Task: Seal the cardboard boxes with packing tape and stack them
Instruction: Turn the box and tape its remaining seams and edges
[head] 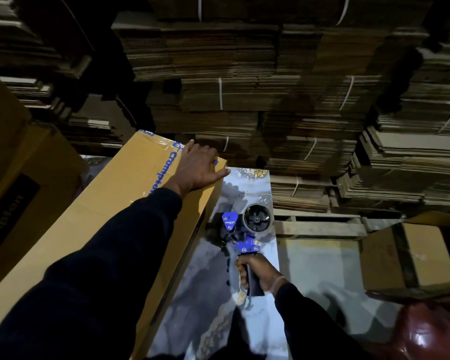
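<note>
A long yellow-brown cardboard box (109,203) with blue lettering and clear tape along its top lies slantwise on the work surface. My left hand (199,165) rests flat on its far right corner, fingers spread over the edge. To the right of the box, my right hand (257,274) grips the black handle of a blue tape dispenser (244,229). The dispenser points away from me and hovers over the pale table surface (252,185), apart from the box.
Tall stacks of flattened, strapped cardboard (244,87) fill the back and right. More yellow-brown boxes (11,165) stand at the left. A small brown carton (411,255) sits at the right, beside a wooden pallet (320,224). Something red and shiny (431,333) lies at the bottom right.
</note>
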Demonstrator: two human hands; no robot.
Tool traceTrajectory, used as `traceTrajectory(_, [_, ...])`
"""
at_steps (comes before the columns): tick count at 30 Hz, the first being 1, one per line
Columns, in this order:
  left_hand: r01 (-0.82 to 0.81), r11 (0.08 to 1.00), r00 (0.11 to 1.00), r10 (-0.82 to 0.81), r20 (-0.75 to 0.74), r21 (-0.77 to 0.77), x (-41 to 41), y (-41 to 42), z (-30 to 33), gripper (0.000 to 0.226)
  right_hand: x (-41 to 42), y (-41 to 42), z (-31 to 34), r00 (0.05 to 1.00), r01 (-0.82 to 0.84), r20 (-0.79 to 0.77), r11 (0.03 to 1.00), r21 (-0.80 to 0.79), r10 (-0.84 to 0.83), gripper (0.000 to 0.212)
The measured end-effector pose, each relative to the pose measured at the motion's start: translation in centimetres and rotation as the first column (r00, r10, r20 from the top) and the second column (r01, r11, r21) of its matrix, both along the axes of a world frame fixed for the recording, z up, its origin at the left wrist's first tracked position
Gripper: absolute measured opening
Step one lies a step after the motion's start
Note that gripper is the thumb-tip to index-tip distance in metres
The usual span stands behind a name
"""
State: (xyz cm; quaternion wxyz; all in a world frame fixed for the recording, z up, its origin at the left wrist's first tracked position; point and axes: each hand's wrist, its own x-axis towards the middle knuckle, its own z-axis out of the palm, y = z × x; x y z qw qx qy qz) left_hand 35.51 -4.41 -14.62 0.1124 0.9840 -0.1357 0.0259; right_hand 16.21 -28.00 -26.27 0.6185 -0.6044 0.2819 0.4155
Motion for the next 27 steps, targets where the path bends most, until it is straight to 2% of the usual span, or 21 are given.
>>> traceTrajectory(9, [-0.074,0.995,0.992,0.08,-0.102,0.06,-0.5,-1.6,1.0,0.056,0.4,0.5,1.1,0.99,0.045,-0.137,0.999,0.007,-0.044,0.034])
traceTrajectory(12, [-0.071,0.994,0.99,0.079,-0.113,0.079,-0.8,-1.7,1.1,0.061,0.2,1.1,1.1,0.991,0.056,-0.123,0.997,-0.047,-0.061,0.038])
traceTrajectory(15, [-0.053,0.992,0.987,0.07,-0.143,0.114,-0.8,-1.7,1.0,0.079,-0.2,1.6,1.7,0.997,0.067,-0.03,0.991,-0.114,-0.07,0.028])
traceTrajectory(17, [-0.035,0.985,0.985,0.062,-0.16,0.17,-0.9,-1.3,0.8,0.105,-0.5,1.5,2.0,0.996,0.05,0.079,0.972,-0.23,-0.033,0.035])
traceTrajectory(19, [-0.007,0.981,0.99,0.035,-0.139,0.196,-1.2,-0.6,0.3,0.122,-0.6,1.1,2.4,0.987,0.032,0.157,0.916,-0.399,0.034,0.043])
traceTrajectory(22, [0.051,0.988,0.997,-0.042,-0.067,0.145,-2.2,0.8,-0.1,0.128,-0.5,0.5,2.9,0.974,-0.025,0.172,0.824,-0.566,0.148,0.06])
traceTrajectory(23, [0.074,0.99,0.997,-0.069,-0.041,0.124,-2.5,1.2,-0.2,0.125,-0.4,0.5,3.2,0.965,-0.063,0.167,0.791,-0.609,0.205,0.065])
traceTrajectory(25, [0.113,0.99,0.993,-0.114,0.003,0.087,-2.9,2.2,-0.6,0.109,-0.1,0.7,3.6,0.93,-0.096,0.17,0.662,-0.743,0.326,0.077])
traceTrajectory(27, [0.139,0.989,0.99,-0.14,0.009,0.053,-2.9,3.4,-0.9,0.092,0.5,1.6,5.2,0.853,-0.011,0.28,0.553,-0.833,0.44,0.071])
